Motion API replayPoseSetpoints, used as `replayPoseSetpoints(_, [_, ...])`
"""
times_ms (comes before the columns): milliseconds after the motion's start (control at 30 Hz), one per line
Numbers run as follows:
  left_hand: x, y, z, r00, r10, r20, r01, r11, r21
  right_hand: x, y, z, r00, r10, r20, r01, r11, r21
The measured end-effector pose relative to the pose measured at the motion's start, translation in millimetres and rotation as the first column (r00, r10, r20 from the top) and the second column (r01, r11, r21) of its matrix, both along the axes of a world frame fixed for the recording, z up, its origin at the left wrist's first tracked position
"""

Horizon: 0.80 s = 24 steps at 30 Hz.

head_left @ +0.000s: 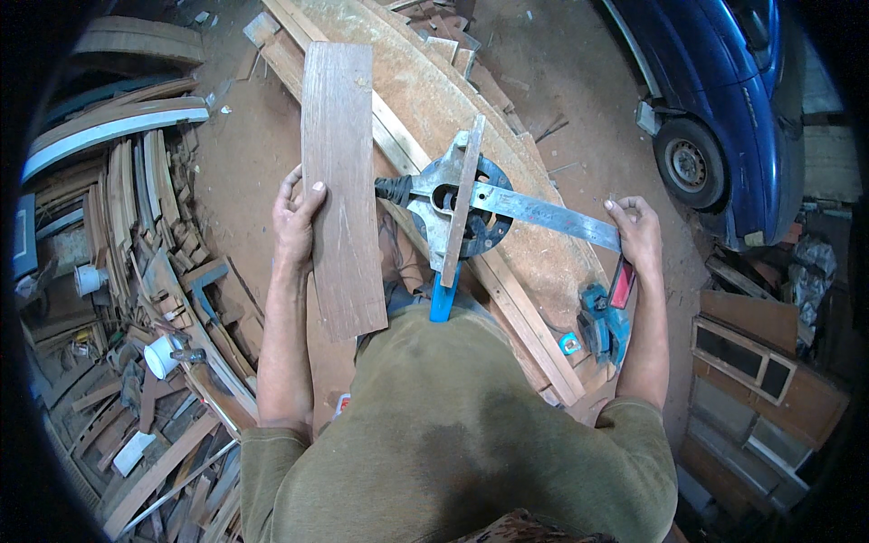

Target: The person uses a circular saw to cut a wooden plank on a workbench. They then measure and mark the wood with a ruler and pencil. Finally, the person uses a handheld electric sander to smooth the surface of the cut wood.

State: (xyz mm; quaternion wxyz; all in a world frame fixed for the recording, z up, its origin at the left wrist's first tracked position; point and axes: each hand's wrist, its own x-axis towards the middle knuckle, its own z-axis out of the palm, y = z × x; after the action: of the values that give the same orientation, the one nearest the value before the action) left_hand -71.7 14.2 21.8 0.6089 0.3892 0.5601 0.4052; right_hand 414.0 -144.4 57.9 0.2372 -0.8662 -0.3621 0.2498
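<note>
My left hand [294,213] is closed on the left edge of a long brown wooden board [342,190], thumb on its face. My right hand [636,231] pinches the corner of a try square, whose steel blade [548,215] points left and whose red and dark stock [622,284] hangs below the hand. The blade's far end reaches a grey metal machine [434,190] with a black round plate and a blue handle [443,297], in front of my body. A narrow wooden strip [463,204] lies across this machine.
Under the machine is a dusty wooden bench top [534,262] with long battens. A teal power tool [605,324] and a small teal tape measure [568,343] lie at its right. Scrap wood [163,217] heaps up on the left; a blue car [724,109] stands far right.
</note>
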Motion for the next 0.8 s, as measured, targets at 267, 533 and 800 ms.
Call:
replayPoseSetpoints(267, [1, 1, -1, 1.000, 0.007, -0.022, -0.007, 1.000, 0.002, 10, 5, -10, 0.999, 0.049, 0.008, -0.050, 0.999, 0.015])
replayPoseSetpoints(533, [1, -1, 4, 1.000, -0.011, -0.007, 0.011, 1.000, -0.014, 4, 6, -6, 0.996, 0.074, 0.055, -0.075, 0.997, 0.009])
replayPoseSetpoints(800, [4, -2, 10, 0.998, -0.015, -0.057, 0.013, 0.999, -0.043, 9, 6, -13, 0.998, 0.060, 0.008, -0.060, 0.998, -0.003])
